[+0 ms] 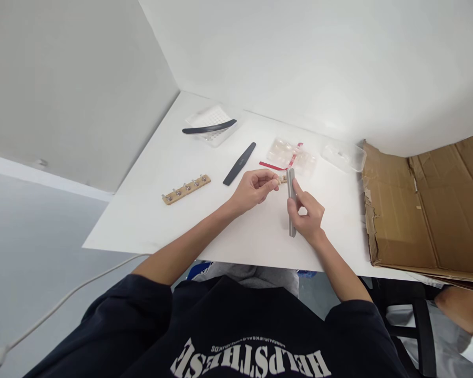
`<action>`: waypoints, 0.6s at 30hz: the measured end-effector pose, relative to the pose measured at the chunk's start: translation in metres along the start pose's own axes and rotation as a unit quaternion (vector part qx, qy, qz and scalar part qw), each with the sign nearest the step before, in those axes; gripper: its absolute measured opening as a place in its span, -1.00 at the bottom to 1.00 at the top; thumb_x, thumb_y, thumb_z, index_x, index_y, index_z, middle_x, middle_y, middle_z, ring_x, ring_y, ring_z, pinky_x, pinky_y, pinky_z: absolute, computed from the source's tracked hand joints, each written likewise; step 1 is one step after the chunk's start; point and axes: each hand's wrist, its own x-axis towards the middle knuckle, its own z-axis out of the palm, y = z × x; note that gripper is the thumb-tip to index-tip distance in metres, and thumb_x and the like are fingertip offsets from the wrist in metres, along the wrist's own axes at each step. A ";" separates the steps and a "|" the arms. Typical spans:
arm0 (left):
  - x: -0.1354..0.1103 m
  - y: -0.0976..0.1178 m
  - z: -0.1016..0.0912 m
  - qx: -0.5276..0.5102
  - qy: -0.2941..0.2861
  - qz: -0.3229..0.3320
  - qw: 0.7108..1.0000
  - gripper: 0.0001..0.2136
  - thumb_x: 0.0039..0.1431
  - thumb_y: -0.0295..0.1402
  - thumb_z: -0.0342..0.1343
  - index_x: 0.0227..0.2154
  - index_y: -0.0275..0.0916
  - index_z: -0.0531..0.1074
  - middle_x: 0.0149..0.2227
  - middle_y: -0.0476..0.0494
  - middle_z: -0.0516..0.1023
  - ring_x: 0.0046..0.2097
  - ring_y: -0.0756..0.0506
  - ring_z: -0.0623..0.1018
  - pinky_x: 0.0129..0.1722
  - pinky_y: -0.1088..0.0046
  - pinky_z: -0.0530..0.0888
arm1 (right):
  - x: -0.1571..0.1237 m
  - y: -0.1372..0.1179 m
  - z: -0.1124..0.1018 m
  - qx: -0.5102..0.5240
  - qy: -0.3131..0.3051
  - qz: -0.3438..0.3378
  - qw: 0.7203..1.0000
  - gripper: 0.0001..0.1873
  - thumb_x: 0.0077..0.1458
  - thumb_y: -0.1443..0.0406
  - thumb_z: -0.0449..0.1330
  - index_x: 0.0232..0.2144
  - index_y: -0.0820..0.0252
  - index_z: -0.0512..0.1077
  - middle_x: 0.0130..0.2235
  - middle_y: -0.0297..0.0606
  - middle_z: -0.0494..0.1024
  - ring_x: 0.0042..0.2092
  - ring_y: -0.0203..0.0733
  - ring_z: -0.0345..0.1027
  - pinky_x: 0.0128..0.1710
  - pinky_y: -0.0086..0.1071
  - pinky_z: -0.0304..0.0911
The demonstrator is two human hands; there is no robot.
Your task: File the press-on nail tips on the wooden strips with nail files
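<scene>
My left hand (256, 190) is closed in a pinch over the white table. Whatever sits between its fingertips is too small to make out. A grey nail file (291, 205) stands nearly upright in my right hand (308, 214), its thumb and fingers closed around it, a little to the right of the left fingertips. Part of a small wooden strip (284, 179) shows behind and between the hands. To the left lies a wooden strip with several metal clips (186, 189). A dark nail file (239, 164) rests flat just beyond my left hand.
A curved black nail file (208, 127) lies across a clear plastic tray (220, 137). Behind my hands are a clear package (278, 150) with red strips (271, 166) and a clear plastic lid (342, 157). An open cardboard box (394, 220) borders the right side; another person sits beyond it.
</scene>
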 end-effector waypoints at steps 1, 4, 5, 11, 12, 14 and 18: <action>0.000 0.000 0.001 0.006 -0.004 0.005 1.000 -0.58 0.23 0.04 0.33 -0.30 -0.29 0.53 -0.39 -0.08 0.56 -0.62 0.15 0.25 -0.67 0.58 0.22 | -0.001 0.000 0.000 -0.003 -0.015 -0.013 1.000 -0.48 0.35 0.31 0.14 0.31 0.07 0.46 -0.54 -0.44 0.32 -0.52 -0.28 0.19 -0.49 -0.38 0.33; -0.003 0.001 0.005 0.060 -0.012 0.042 0.997 -0.63 0.27 0.00 0.30 -0.32 -0.28 0.54 -0.39 -0.09 0.56 -0.53 0.09 0.35 -0.58 0.56 0.30 | -0.001 0.001 0.000 -0.002 -0.049 -0.038 0.998 -0.46 0.36 0.33 0.13 0.34 0.05 0.43 -0.53 -0.45 0.31 -0.53 -0.30 0.18 -0.49 -0.40 0.32; -0.004 0.001 0.007 0.087 -0.014 0.056 0.995 -0.65 0.29 -0.04 0.29 -0.35 -0.27 0.53 -0.40 -0.08 0.56 -0.48 0.07 0.39 -0.53 0.56 0.33 | -0.001 0.001 0.000 0.000 -0.051 -0.043 0.998 -0.46 0.36 0.34 0.13 0.34 0.04 0.42 -0.52 -0.45 0.31 -0.53 -0.30 0.18 -0.49 -0.40 0.32; -0.005 0.004 0.006 0.112 -0.011 0.061 0.992 -0.67 0.31 -0.06 0.26 -0.36 -0.26 0.52 -0.42 -0.07 0.54 -0.41 0.02 0.44 -0.46 0.53 0.37 | 0.001 0.001 -0.001 -0.005 -0.057 -0.033 0.998 -0.44 0.35 0.35 0.13 0.36 0.03 0.40 -0.52 -0.46 0.30 -0.53 -0.30 0.16 -0.48 -0.41 0.31; -0.004 0.004 0.005 0.100 -0.004 0.059 0.993 -0.66 0.30 -0.04 0.27 -0.34 -0.26 0.53 -0.42 -0.07 0.55 -0.41 0.02 0.46 -0.46 0.52 0.38 | 0.001 0.002 -0.001 -0.004 -0.061 -0.030 0.998 -0.43 0.35 0.34 0.13 0.36 0.03 0.40 -0.52 -0.46 0.30 -0.53 -0.30 0.16 -0.48 -0.41 0.31; -0.003 0.003 0.005 0.091 0.001 0.061 0.994 -0.66 0.29 -0.04 0.28 -0.34 -0.26 0.55 -0.41 -0.08 0.57 -0.40 0.02 0.48 -0.44 0.52 0.39 | 0.000 0.002 0.000 -0.005 -0.066 -0.031 0.997 -0.43 0.34 0.34 0.14 0.36 0.02 0.40 -0.52 -0.46 0.29 -0.53 -0.30 0.15 -0.48 -0.41 0.31; -0.003 0.001 0.007 0.102 -0.026 0.062 0.992 -0.66 0.28 -0.05 0.30 -0.36 -0.27 0.56 -0.40 -0.09 0.59 -0.38 0.01 0.51 -0.41 0.52 0.43 | -0.002 0.003 0.001 -0.010 -0.062 -0.030 0.998 -0.42 0.35 0.35 0.13 0.37 0.02 0.39 -0.51 -0.45 0.31 -0.53 -0.30 0.16 -0.48 -0.40 0.32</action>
